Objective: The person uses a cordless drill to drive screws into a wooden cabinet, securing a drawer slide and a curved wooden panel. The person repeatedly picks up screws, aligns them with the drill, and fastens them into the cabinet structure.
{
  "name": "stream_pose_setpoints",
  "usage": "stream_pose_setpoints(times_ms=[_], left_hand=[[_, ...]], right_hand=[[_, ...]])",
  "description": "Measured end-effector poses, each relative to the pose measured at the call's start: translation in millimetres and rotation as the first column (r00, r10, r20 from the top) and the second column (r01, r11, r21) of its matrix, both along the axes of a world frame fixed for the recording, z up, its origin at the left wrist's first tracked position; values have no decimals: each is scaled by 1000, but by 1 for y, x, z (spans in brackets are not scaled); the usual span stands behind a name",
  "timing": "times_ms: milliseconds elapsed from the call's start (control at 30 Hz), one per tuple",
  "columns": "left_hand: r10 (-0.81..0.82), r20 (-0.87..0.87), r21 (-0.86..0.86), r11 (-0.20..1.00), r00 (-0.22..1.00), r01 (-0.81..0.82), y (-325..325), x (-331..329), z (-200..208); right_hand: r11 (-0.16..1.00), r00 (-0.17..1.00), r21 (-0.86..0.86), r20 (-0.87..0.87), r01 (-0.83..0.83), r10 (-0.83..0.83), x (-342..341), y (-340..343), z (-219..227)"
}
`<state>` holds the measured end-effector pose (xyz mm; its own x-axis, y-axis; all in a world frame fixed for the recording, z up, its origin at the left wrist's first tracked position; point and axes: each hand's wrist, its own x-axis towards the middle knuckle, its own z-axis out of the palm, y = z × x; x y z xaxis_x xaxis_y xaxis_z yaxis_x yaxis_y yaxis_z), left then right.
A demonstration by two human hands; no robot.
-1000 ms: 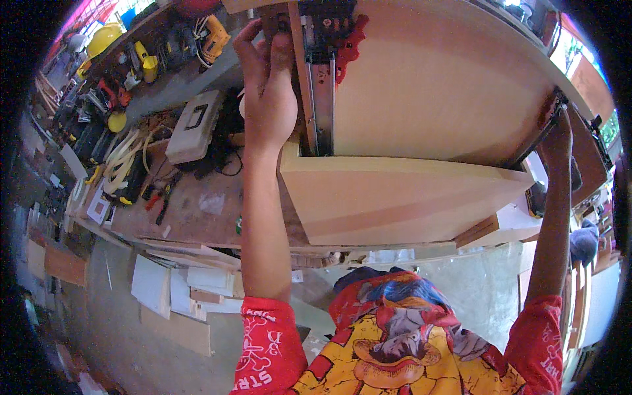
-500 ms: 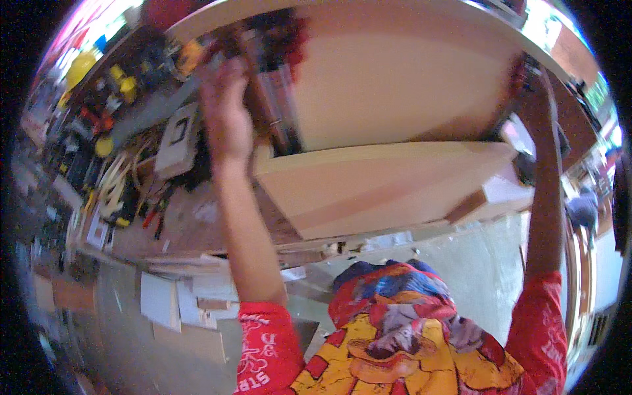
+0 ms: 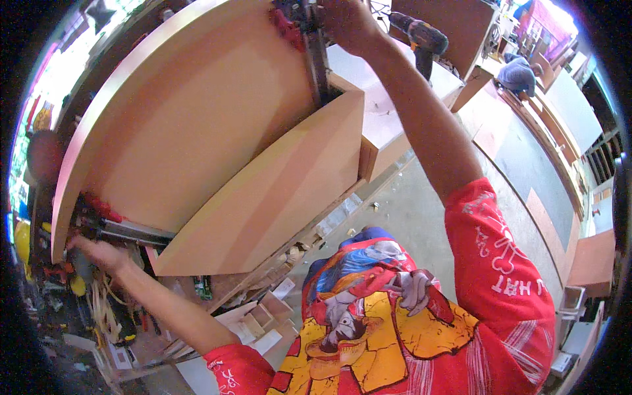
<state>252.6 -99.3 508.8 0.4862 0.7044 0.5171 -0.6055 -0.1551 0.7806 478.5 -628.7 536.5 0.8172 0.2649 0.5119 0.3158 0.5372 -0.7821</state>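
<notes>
Two bar clamps with red parts span a wooden assembly made of a broad tan panel [image 3: 178,112] with a curved outer edge and a smaller tan front board [image 3: 276,191]. My left hand [image 3: 102,255] is closed at the outer end of the left bar clamp [image 3: 131,230], next to the panel's lower left corner; its fingertips are partly hidden. At the top, my right hand [image 3: 349,26] is wrapped at the outer end of the right bar clamp [image 3: 318,62]. The clamp covers some of its fingers.
A cordless drill [image 3: 421,38] stands on a white surface [image 3: 385,118] beyond my right forearm. Tools and thin strips [image 3: 108,309] clutter the lower left. Wood offcuts [image 3: 266,316] lie below the bench edge. A person in grey [image 3: 518,74] is farther off at the right.
My view has turned, so the panel and clamps now slant up to the right. Both hands are still at the clamp ends. The drill and the white surface have come into clear view.
</notes>
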Motion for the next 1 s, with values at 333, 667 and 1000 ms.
stream_pose_setpoints(times_ms=[333,667,1000], left_hand=[[227,266,676,649,937,-349,-52,-56,48],[368,145,967,143,919,-209,-85,-189,160],[194,-183,866,-432,964,252,-312,-141,247]], right_hand=[[986,964,-56,224,158,-141,-46,11,-3],[1000,948,7,318,2,-4,-103,25,21],[997,926,35,374,-75,57,-130,86,34]])
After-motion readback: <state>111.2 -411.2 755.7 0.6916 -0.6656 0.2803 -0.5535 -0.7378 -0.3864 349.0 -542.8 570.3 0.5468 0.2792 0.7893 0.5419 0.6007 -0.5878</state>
